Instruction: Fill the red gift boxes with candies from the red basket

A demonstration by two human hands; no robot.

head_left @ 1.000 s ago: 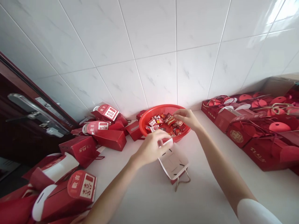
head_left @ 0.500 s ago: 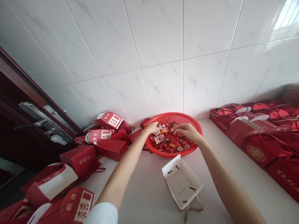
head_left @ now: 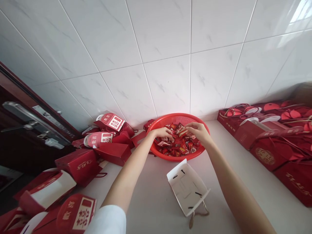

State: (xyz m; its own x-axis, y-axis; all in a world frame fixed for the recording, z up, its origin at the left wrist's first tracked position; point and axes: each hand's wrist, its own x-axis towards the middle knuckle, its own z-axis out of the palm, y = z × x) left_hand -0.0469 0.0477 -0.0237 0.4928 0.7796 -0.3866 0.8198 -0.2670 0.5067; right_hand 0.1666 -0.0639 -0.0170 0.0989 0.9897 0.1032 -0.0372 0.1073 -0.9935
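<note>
A red plastic basket (head_left: 180,158) stands near the wall, with many wrapped candies (head_left: 184,148) inside. Over its left part is my left hand (head_left: 163,133), fingers curled down onto the candies; what it grips, if anything, is hidden. My right hand (head_left: 198,132) is at the basket's right side, its thumb and fingers pinching a red candy packet (head_left: 181,130). In front of the basket lies an open box (head_left: 187,188), its white inside facing up, with a twine cord (head_left: 200,214) at its near corner.
Red gift boxes (head_left: 83,165) are piled at the left, beside a dark door with a metal handle (head_left: 34,122). Rows of red boxes with cords (head_left: 265,156) stand at the right. A tiled wall (head_left: 168,87) rises behind.
My left hand has moved right and farther over the candies. My right hand remains at the basket's right side, holding a packet. The whole view has shifted slightly.
</note>
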